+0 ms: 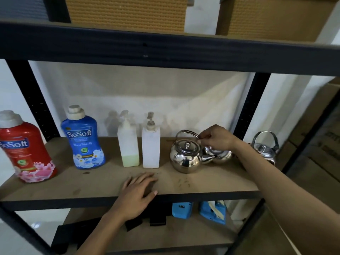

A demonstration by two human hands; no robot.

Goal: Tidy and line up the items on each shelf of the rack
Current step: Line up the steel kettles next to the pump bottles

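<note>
Pinches handle of steel kettle (184, 159) with right hand (215, 139), right part of middle shelf (92, 184), touching second kettle (220, 155). Rests left hand (139, 192) flat, fingers relaxed, on shelf front. Best to lift slightly, not drag; set in row beside pump bottle (150, 146).

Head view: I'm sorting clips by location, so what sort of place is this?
Probably a household storeroom or utility corner: a dark metal rack with board shelves holds softener bottles, pump dispensers and steel kettles, and cardboard boxes stand beside it.
</note>
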